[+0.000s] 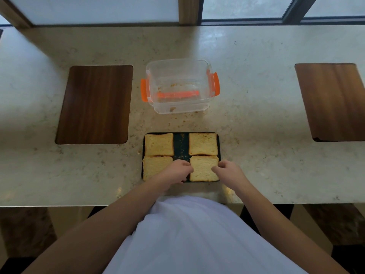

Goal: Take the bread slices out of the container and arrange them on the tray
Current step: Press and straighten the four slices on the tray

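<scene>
A dark tray (181,142) lies near the counter's front edge with several bread slices on it. Two slices sit at the back, left (159,144) and right (203,143). A third slice (155,168) lies front left, partly under my left hand (175,172). The front-right slice (203,168) rests flat, and both hands pinch it: my left hand at its left edge, my right hand (229,173) at its right edge. The clear plastic container (178,86) with orange clips stands behind the tray and holds only crumbs.
Two dark wooden boards lie on the marble counter, one at the left (94,104) and one at the right (331,101). Crumbs are scattered between container and tray. Windows run along the counter's far edge.
</scene>
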The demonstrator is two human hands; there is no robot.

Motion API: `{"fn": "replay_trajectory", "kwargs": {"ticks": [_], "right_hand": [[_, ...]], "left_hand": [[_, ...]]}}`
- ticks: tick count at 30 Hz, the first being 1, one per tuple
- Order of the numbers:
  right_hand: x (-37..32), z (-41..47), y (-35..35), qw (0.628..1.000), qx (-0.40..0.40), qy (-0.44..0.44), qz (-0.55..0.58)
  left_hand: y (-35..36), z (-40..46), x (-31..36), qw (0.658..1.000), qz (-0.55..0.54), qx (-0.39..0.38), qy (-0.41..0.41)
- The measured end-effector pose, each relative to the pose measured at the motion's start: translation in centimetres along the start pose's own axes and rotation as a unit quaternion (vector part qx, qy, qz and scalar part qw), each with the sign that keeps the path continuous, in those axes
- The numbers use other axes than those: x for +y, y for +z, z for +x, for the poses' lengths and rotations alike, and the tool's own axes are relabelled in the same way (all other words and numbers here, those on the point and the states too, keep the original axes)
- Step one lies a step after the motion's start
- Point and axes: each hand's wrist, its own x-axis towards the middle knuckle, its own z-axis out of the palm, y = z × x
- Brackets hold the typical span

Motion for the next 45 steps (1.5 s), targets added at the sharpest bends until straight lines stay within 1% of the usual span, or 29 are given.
{"fn": "replay_trajectory", "kwargs": {"ticks": [2, 3, 6, 8, 10, 12, 14, 18, 23, 26, 30, 34, 41, 45], "right_hand": [[-0.3, 0.0, -0.3, 1.0, 0.001, 0.003, 0.005], [-0.4, 0.1, -0.6, 1.0, 0.009, 0.005, 0.015], [-1.0, 0.4, -1.1, 0.997, 0.027, -0.007, 0.073], [-1.8, 0.6, -1.2, 0.994, 0.022, -0.026, 0.108], [-3.0, 0.9, -0.6, 0.991, -0.014, -0.036, 0.129], [-4.3, 1.0, 0.5, 0.986, -0.071, -0.029, 0.145], [-5.6, 1.1, 2.2, 0.98, -0.124, -0.011, 0.154], [-7.1, 1.3, 5.5, 0.973, -0.167, 0.01, 0.156], [-7.3, 1.8, 7.7, 0.972, -0.183, 0.02, 0.143], [-7.4, 2.3, 8.4, 0.973, -0.177, 0.036, 0.145], [-7.6, 2.9, 9.0, 0.975, -0.161, 0.045, 0.148], [-8.3, 3.4, 8.9, 0.977, -0.149, 0.048, 0.146], [-9.7, 4.3, 8.4, 0.98, -0.14, 0.037, 0.137], [-9.8, 4.6, 8.4, 0.98, -0.136, 0.036, 0.141]], "left_hand": [[-0.2, -0.5, 0.0, 0.998, 0.063, 0.001, 0.03], [-0.5, -0.7, -0.1, 0.996, 0.071, 0.011, 0.046], [-2.7, -1.2, -0.8, 0.994, 0.019, 0.077, 0.077], [-4.6, -1.5, -1.8, 0.99, -0.016, 0.118, 0.08], [-6.4, -2.0, -3.2, 0.985, -0.058, 0.153, 0.057], [-7.6, -2.3, -4.8, 0.979, -0.086, 0.184, 0.03], [-8.2, -2.7, -6.3, 0.976, -0.071, 0.206, 0.018], [-8.2, -3.3, -7.7, 0.976, -0.079, 0.203, 0.012], [-7.8, -3.7, -7.4, 0.972, -0.101, 0.211, 0.028], [-7.7, -3.5, -7.0, 0.971, -0.075, 0.223, 0.035], [-8.1, -2.9, -6.6, 0.972, -0.066, 0.223, 0.031], [-9.0, -2.3, -5.8, 0.973, -0.076, 0.213, 0.036], [-10.0, -0.8, -4.6, 0.972, -0.106, 0.211, 0.011], [-9.9, -0.5, -4.0, 0.972, -0.102, 0.21, -0.002]]}}
